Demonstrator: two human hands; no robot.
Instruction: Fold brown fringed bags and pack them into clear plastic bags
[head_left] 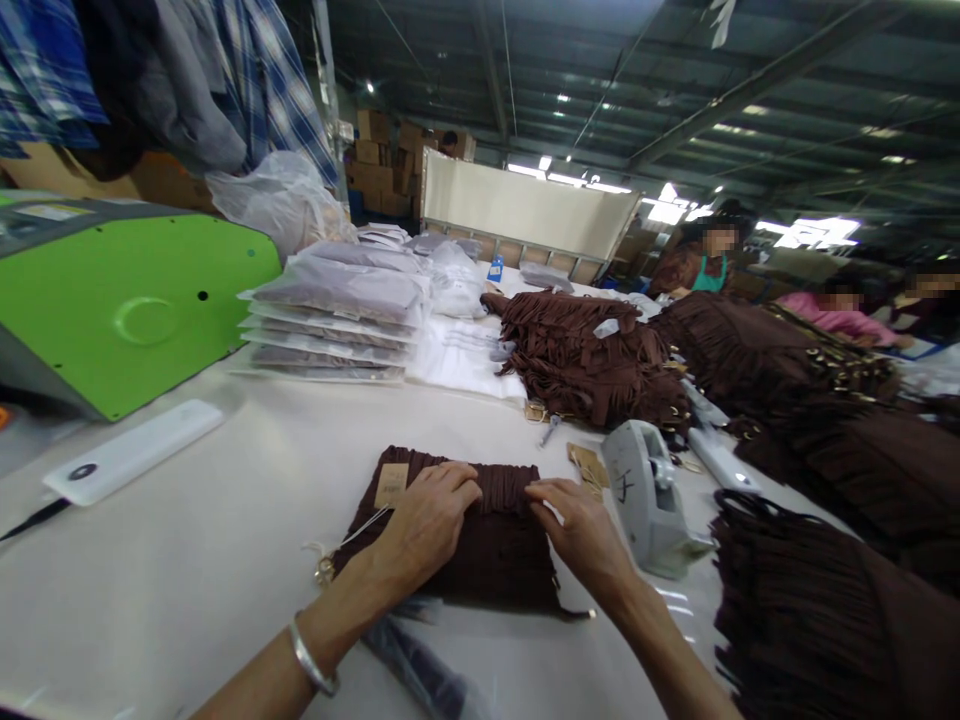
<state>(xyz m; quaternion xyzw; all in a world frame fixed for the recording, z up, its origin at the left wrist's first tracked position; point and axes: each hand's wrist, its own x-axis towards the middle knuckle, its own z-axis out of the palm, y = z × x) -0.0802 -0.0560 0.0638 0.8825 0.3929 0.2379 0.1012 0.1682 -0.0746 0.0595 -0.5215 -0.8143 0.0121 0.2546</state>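
A dark brown fringed bag (pixel 499 560) lies flat on the table in front of me, its fringe gathered along the far edge. My left hand (pixel 439 510) rests over the bag's upper middle, fingers bent and closed on the fringe. At the upper right corner, my right hand (pixel 577 520) pinches the bag's edge between thumb and fingers. A tan cardboard tag (pixel 392 485) with a white string lies on the bag's left part. Gold-coloured metal hardware (pixel 324 570) sticks out at the left side.
Beside my right hand stands a grey tape dispenser (pixel 649 500). Brown fringed pieces (pixel 592 350) are heaped behind and to the right. Stacked plastic-wrapped packages (pixel 337 310) stand at the back left near a green machine (pixel 142 300). A white device (pixel 135 450) lies left. Co-workers are at the right.
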